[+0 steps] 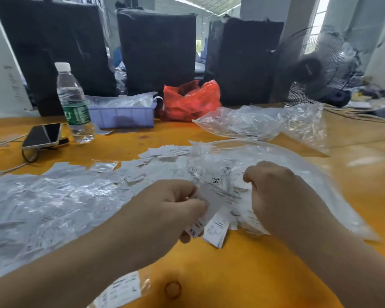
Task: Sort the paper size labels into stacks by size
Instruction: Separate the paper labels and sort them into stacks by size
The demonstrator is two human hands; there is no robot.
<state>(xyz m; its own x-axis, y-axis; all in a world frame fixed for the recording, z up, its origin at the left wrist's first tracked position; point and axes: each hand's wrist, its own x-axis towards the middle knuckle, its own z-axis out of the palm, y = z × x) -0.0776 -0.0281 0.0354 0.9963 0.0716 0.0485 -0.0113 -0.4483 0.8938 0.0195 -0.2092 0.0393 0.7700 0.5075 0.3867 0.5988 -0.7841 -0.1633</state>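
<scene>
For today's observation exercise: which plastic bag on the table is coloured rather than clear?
The crumpled red plastic bag beside the lavender plastic tray; the others are transparent.

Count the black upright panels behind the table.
3: left black panel behind the water bottle, middle black panel behind the purple tray, right black panel beside the fan.

"XS" printed on the paper label (195,230) pinched in the left hand (176,210); "L" on the bagged label (122,290) at the near edge (other print too blurred).
</scene>
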